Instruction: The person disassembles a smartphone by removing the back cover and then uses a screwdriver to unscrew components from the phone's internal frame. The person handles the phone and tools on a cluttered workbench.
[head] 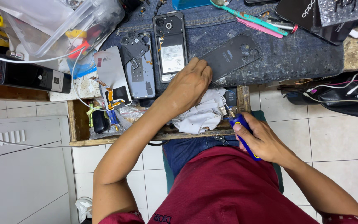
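**Screwdriver at the edge of a phone back cover**

The dark phone back cover (231, 56) lies on a denim cloth (295, 54). The left hand (189, 83) presses down on the cover's near left corner, fingers curled together. The right hand (260, 141), nearer the body than the cover, is clamped around a blue-handled screwdriver (239, 128), whose thin shaft points toward the cover's near edge. Left of the cover lies an opened phone (170, 45) showing its battery. Below the cover, a wooden drawer (77, 124) holds a white cloth (201, 116).

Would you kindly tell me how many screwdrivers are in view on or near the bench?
1: a blue-handled screwdriver, gripped in the right hand over the open drawer, tip toward the left hand. Others may lie hidden among the clutter.
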